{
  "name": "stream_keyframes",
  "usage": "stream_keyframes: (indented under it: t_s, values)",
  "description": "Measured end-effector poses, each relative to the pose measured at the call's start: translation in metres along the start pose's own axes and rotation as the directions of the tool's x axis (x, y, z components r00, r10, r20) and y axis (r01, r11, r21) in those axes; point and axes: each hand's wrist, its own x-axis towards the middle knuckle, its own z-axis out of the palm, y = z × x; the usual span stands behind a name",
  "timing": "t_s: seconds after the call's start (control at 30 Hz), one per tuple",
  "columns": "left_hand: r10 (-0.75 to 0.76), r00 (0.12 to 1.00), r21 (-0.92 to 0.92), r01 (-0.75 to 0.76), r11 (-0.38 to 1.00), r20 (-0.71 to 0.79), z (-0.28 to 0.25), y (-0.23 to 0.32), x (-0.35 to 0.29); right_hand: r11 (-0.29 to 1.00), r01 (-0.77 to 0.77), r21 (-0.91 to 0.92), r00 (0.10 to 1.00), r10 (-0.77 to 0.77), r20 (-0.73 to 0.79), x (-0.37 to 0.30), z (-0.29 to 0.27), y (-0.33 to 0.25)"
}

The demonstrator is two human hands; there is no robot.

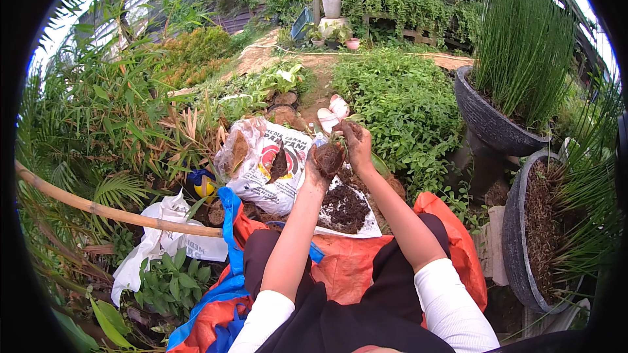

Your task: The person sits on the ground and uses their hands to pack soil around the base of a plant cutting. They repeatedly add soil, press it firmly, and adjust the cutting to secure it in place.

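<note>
My left hand (314, 171) is wrapped round a brown root ball (329, 157), raised above the ground in front of me. Close beside it, my right hand (358, 148) has its soil-dirtied fingers curled in; what they grip, if anything, cannot be made out. Below both hands, dark loose soil (345, 210) lies heaped on a white sheet (370, 225). Left of my hands is a white printed sack (278, 191), with a dark trowel-shaped thing (279, 163) on it. A clear plastic bag (239, 151) with something brown inside rests against the sack.
An orange tarp (347, 268) with blue edging lies under and around my legs. A bamboo pole (118, 212) crosses at left, above a white bag (171, 222). Large dark bowl planters (500, 117) stand at right. Pale pink footwear (333, 112) lies beyond my hands, near dense green plants (392, 91).
</note>
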Motion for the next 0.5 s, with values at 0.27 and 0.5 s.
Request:
stream_keyframes:
  t_s: [0.27, 0.5]
  values:
    - [0.752, 0.645, 0.583, -0.664, 0.468, 0.131, 0.011, -0.036, -0.005, 0.819, -0.338, 0.464, 0.936, 0.344, 0.074, -0.018, 0.015, 0.049]
    - [0.816, 0.542, 0.672, -0.682, 0.289, 0.199, 0.029, -0.033, -0.026, 0.925, -0.111, 0.363, 0.977, 0.168, -0.128, -0.038, 0.022, 0.04]
